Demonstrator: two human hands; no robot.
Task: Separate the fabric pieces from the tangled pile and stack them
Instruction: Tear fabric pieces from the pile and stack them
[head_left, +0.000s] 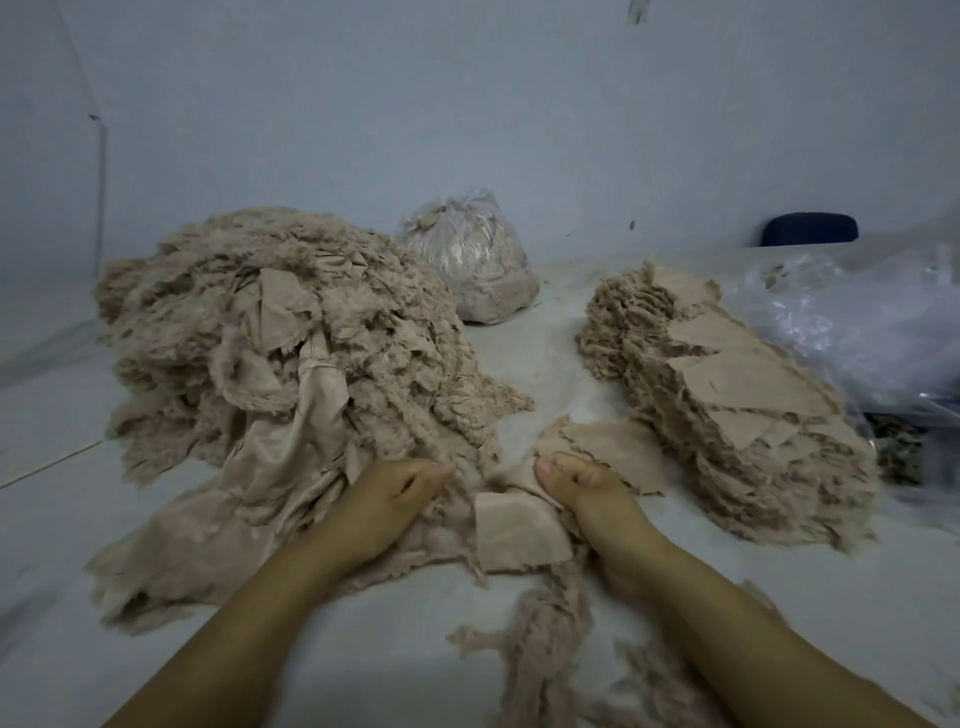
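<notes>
Two hands are working low between the heaps: left hand (387, 501) is clutching frayed strands off the tangled pile (270, 332), right hand (582, 493) is pinching a beige fabric piece (613, 449) beside the stack (727, 400), plastic bags (857, 322) crowding behind.

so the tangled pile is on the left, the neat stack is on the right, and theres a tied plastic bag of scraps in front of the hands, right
Not quite. The head view shows the plastic bag of scraps behind the piles, by the wall, not in front of the hands. The rest holds: the tangled pile lies on the left and the stack on the right, with the left hand and right hand gripping fabric between them.
</notes>
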